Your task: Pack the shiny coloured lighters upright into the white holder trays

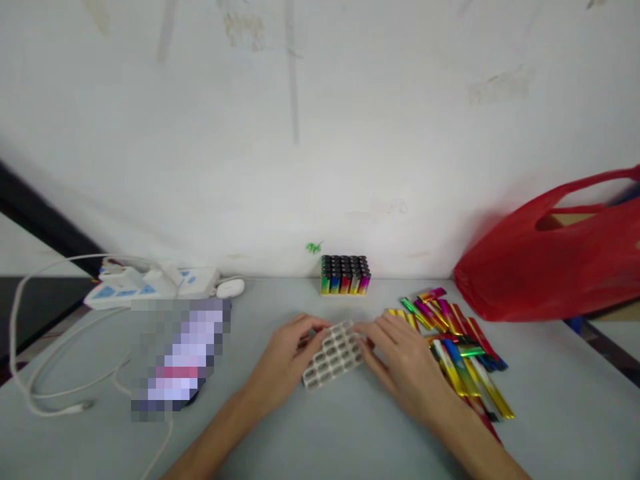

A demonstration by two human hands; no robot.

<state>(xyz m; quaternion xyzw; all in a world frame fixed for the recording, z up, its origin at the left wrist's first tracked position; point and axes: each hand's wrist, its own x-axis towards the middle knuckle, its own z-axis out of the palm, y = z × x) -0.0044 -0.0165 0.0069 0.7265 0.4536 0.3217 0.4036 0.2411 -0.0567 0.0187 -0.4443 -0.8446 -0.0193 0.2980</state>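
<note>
- Leaving red fabric bag far right, presumably for room.
- Keeping shiny multicoloured strips beside right hand, probably handy.
- Pinching pale gridded plastic tray centrally between left hand and right hand, seemingly for steadiness.
- Standing black-topped multicoloured pieces behind, apparently for clearance.

Red bag partly beyond the right edge, lilac screen illegible under mosaic.

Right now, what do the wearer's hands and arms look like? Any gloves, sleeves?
Left hand and right hand are bare, five-fingered, ungloved. Forearms show no sleeves within frame; no watch or bracelet visible.
</note>
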